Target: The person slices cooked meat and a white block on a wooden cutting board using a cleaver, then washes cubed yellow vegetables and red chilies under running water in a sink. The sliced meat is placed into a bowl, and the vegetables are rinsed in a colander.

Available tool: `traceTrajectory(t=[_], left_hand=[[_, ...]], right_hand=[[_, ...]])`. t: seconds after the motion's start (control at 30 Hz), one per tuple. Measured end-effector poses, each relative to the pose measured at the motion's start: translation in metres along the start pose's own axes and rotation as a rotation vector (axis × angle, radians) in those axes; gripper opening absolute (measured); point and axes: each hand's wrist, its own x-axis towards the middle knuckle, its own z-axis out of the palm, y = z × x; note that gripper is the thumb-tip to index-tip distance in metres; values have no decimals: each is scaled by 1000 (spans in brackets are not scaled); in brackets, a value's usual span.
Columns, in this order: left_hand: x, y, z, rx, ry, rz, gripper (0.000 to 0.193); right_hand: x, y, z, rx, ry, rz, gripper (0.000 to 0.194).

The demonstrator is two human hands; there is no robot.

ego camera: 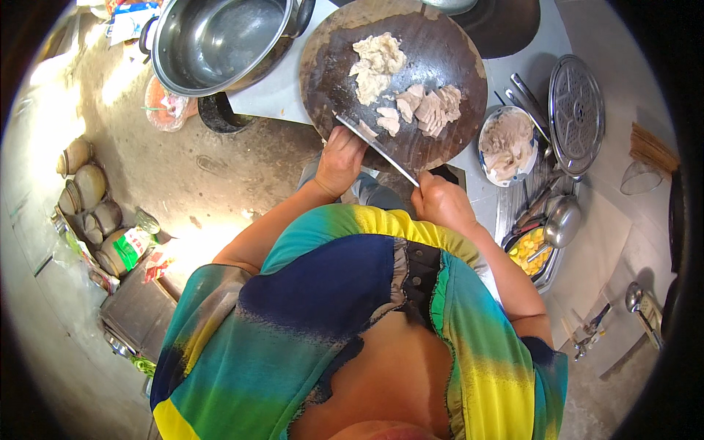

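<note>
My right hand (441, 199) grips the handle of a kitchen knife (379, 148), whose blade slants across the near edge of a round wooden chopping board (324, 77). Close against the blade, my left hand (342, 157) has its fingers bent together at the board's edge; whether they hold a piece is hidden. Just beyond the blade lies a small slice of pale meat (367, 130). Several cut slices of cooked meat (437, 110) sit to the right on the board. Behind them is a crumpled, whitish lump of meat or fat (377, 63).
A large steel pot (220, 41) stands at the back left. On the right are a bowl of pale meat slices (507, 144), a perforated steel steamer plate (576, 115), a ladle (564, 223) and a dish of yellow chunks (531, 250). Several jars (89, 184) stand on the floor at left.
</note>
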Motion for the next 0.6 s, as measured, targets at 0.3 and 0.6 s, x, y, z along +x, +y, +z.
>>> traceTrajectory(t=[0.3,0.6], left_hand=[[3,-5,1,0,-42,-11,22],[-2,2,-5,-60,-51,-31,26]], right_hand=[[28,-4,13,80,-57,27,17],[40,13,29,258,133,62,18]])
